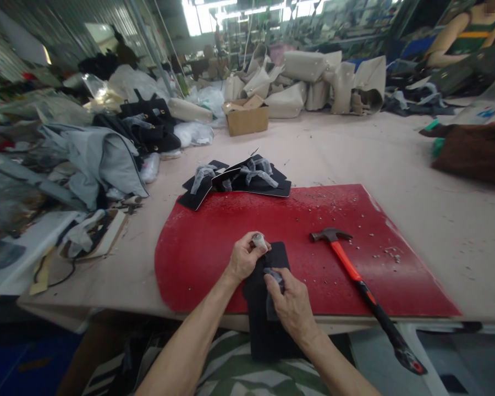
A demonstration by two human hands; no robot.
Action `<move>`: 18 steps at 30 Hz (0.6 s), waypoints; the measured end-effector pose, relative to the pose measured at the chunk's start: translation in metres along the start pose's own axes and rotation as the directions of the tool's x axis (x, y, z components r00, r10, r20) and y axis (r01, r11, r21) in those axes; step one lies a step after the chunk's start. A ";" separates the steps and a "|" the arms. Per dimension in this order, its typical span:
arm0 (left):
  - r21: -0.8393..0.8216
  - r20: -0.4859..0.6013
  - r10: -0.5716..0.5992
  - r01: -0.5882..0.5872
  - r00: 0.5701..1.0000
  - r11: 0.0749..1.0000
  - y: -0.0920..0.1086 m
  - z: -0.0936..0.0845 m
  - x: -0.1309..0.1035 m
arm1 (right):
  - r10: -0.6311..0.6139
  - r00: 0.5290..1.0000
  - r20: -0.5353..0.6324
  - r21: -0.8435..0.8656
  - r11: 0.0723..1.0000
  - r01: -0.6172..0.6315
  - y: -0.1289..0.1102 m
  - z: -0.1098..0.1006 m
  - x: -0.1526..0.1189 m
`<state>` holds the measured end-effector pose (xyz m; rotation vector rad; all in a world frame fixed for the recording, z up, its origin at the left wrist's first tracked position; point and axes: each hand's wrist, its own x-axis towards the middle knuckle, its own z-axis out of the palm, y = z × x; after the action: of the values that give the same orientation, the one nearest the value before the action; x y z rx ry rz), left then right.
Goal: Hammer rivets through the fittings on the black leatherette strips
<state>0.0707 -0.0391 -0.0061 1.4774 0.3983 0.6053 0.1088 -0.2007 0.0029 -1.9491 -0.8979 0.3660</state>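
Note:
My left hand (243,258) is closed around a short whitish cylinder (259,240) with a round metallic-looking end; its exact kind is unclear. Under both hands lies a flat black panel (268,335), reaching from the red mat (206,258) over the table's front edge towards my lap. My right hand (291,302) is closed, thumb and fingers pinching a plastic-wrapped piece (274,276) on the panel. Its fingers hide part of that piece. To the right rests a claw hammer (346,261) with a red and black handle, its grip jutting past the mat's front edge.
Beyond the mat's far edge are several black panels (247,179) with plastic-wrapped straps. Small metal bits (391,253) are scattered on the mat's right. Farther back stand a cardboard box (247,118) and beige bags (309,82). Grey material (103,154) heaps at left. A person (466,38) sits far right.

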 end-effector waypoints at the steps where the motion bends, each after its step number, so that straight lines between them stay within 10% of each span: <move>1: 0.011 0.000 0.003 -0.003 1.000 1.000 0.000 0.000 0.000 | -0.005 1.000 -0.005 -0.008 1.000 0.005 0.001 0.000 0.000; 11: 0.197 0.031 0.081 -0.086 0.996 0.977 0.004 0.003 -0.004 | -0.056 0.998 -0.019 -0.053 0.997 0.055 -0.002 -0.002 0.001; 18: 0.263 0.094 0.125 -0.146 0.988 0.954 0.011 0.005 -0.008 | -0.089 0.972 -0.216 -0.457 0.889 -0.020 0.025 -0.091 0.016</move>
<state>0.0656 -0.0483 0.0040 1.7954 0.3300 0.6186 0.1839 -0.2538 0.0313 -2.3423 -0.9202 -0.1120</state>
